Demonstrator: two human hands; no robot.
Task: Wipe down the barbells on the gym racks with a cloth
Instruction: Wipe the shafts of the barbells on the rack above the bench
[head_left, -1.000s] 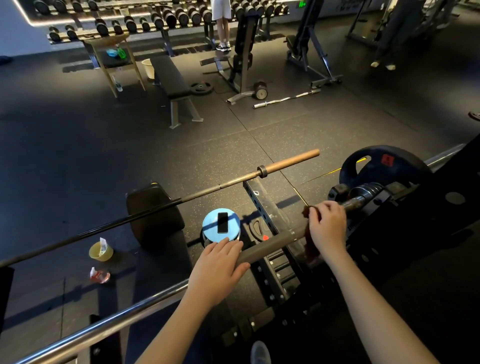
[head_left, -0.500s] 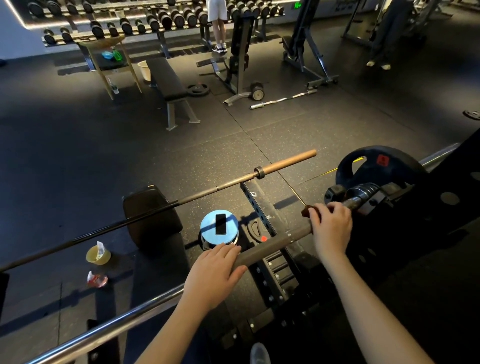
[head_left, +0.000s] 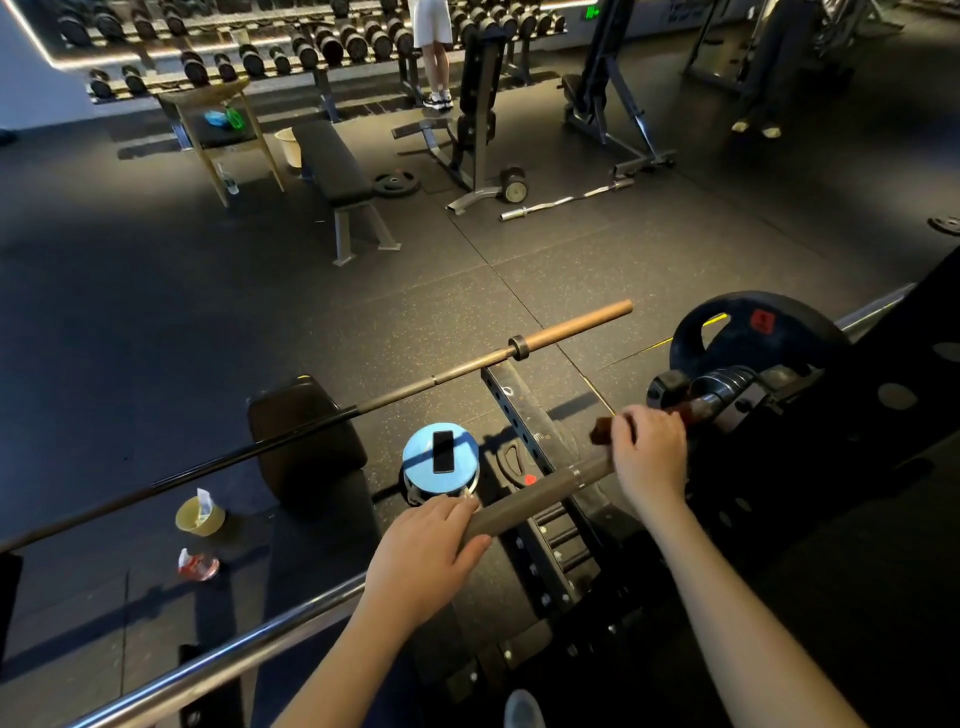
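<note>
- My right hand (head_left: 649, 457) was clamped on the brown cloth (head_left: 602, 431) around the barbell (head_left: 535, 493), beside its collar (head_left: 722, 387); my left hand (head_left: 431, 551) gripped the bar further down.
- I judged a firm squeeze, long strokes and some twisting would reach the underside.
- The barbell lay on the rack (head_left: 519, 410), long axis lower-left to upper-right, pointing at the weight plate (head_left: 753, 332).

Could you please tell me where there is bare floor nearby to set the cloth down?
The widest free patch is the rubber floor between the long barbell and the flat bench. Closer in it is crowded: the blue round stand carrying a phone, the rack base, and two cups to the left.
</note>
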